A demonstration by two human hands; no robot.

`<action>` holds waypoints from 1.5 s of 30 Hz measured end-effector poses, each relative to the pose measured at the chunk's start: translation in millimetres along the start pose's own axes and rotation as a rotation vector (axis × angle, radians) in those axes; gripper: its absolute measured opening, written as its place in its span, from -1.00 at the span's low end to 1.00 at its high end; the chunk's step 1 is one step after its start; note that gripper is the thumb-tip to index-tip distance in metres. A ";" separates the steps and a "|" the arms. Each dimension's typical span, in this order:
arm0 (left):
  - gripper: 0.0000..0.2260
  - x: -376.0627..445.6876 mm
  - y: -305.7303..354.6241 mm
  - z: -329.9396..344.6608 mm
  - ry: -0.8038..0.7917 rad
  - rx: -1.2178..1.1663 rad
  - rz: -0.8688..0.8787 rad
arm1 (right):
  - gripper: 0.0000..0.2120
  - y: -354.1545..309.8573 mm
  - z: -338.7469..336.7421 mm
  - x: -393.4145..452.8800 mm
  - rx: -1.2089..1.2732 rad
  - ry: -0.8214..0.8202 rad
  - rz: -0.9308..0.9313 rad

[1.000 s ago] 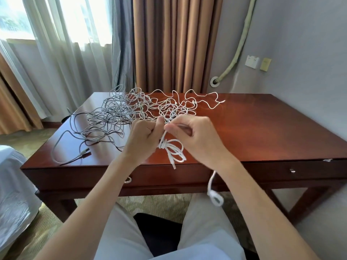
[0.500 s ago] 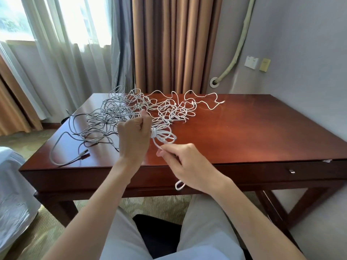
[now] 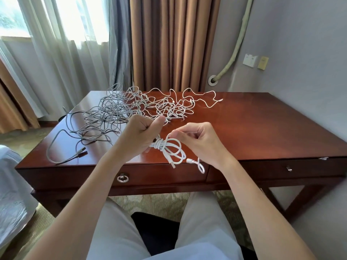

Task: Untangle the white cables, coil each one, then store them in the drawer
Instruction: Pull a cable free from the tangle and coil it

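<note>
Pale trousers (image 3: 120, 233) fill the bottom of the view, knees apart, with a dark seat (image 3: 155, 231) showing between them. Just above that, both bare forearms reach up toward the front edge of the tabletop (image 3: 262, 132), which is glossy reddish-brown wood.

Left hand (image 3: 139, 133) is a fist, thumb up, gripping the wrapped neck of a white cable bundle (image 3: 170, 148) — the wraps sit right at the bottom of the fist and the loops fan out to the right. Right hand (image 3: 197, 139) is close beside it but not touching it, fingers curled, thumb and forefinger pinching the top of one loop. The bundle hangs in the air over the front edge, and two loose ends dangle down past it: one plug (image 3: 173, 165) pointing down, another end (image 3: 198, 164) curling in front of the drawer (image 3: 165, 175). The drawer looks closed, with a metal ring pull (image 3: 122, 178) off to the left and a smaller handle (image 3: 289, 168) on the right-hand drawer.

Further back on the tabletop, the big tangle (image 3: 135, 109) — greyer cables on the left, whiter ones trailing right toward the far edge. One grey lead (image 3: 54, 147) loops out to the front left corner and ends in a plug.

Behind it all: tan curtains (image 3: 172, 42), sheer white ones (image 3: 56, 49) at the window, a wall outlet (image 3: 249, 60) and a padded pipe (image 3: 238, 40) running up the wall. White bedding (image 3: 11, 194) sits at far left.
</note>
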State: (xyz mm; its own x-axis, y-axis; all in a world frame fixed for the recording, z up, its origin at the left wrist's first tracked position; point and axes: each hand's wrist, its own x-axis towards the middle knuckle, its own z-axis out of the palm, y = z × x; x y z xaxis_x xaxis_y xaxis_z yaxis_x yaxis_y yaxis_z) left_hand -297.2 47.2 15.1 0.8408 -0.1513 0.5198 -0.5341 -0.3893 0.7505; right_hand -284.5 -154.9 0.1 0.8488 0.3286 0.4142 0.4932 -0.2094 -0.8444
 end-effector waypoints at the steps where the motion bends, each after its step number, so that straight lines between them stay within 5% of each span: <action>1: -0.41 -0.2 -0.3 -0.7 -0.009 -0.015 -0.001 | -0.85 1.9 6.0 -1.7 0.058 -0.020 0.030; 4: -0.40 0.7 -4.6 3.0 0.047 -0.120 -0.022 | -0.88 8.2 28.0 -9.5 0.161 -0.070 0.085; 7: -0.39 5.1 -12.0 12.3 0.292 -0.271 -0.138 | -0.81 9.0 50.8 -20.7 0.100 -0.035 0.111; 12: -0.44 1.3 -29.4 17.3 0.583 0.050 -0.100 | -0.66 4.1 62.1 -32.7 -0.192 -0.109 0.034; 15: -0.44 -3.4 -32.9 16.0 0.557 0.247 -0.044 | -0.55 4.4 60.3 -34.8 -0.429 -0.178 -0.043; 20: -0.43 -5.6 -32.1 9.6 0.349 0.416 0.078 | -0.73 -14.0 40.7 -26.6 -0.529 -0.141 -0.127; 30: -0.39 -5.3 -17.3 -3.4 0.095 -0.130 0.002 | -0.90 -10.5 5.2 -2.8 -0.006 -0.039 0.007; 37: -0.41 -9.7 -16.0 5.0 -0.046 -0.161 -0.085 | -0.86 1.7 21.3 -6.3 0.098 -0.069 0.046; 41: -0.38 -10.3 -14.4 10.7 0.122 -0.366 -0.155 | -0.93 10.4 36.0 -11.3 0.021 -0.028 0.020; 45: -0.36 -5.0 -18.6 21.3 0.403 -0.388 -0.302 | -0.67 8.4 57.7 -27.6 -0.245 -0.024 0.036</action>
State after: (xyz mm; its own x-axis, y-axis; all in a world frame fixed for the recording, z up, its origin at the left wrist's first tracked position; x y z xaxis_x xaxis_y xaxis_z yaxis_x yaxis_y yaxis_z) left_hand -289.6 35.8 -10.1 0.9005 0.2969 0.3178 -0.3352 0.0080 0.9421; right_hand -314.7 -112.5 -38.1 0.8634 0.3380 0.3747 0.4966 -0.4376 -0.7496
